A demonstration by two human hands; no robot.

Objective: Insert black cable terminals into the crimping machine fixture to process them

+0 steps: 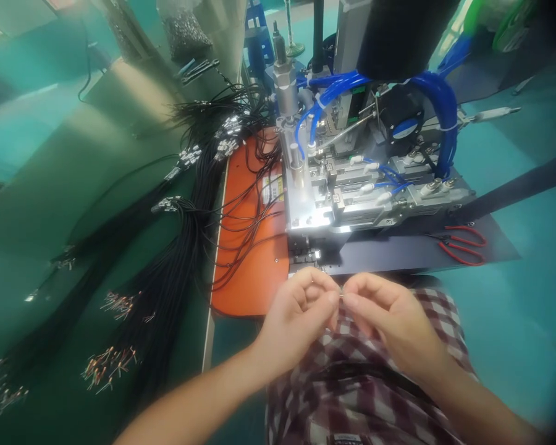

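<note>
Silvery sliver (341,296), too small to identify, sat just before the machine (306,204); left hand (296,312) and right hand (389,312) each pinched an end, presumably to steady it. Black cables (176,266) lay bundled at left, probably for easy reach; red-handled pliers (467,242) lay at right.

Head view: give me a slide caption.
Bare left hand and bare right hand pinch a tiny shiny piece before a silver metal machine, black cables bundled at left.
</note>
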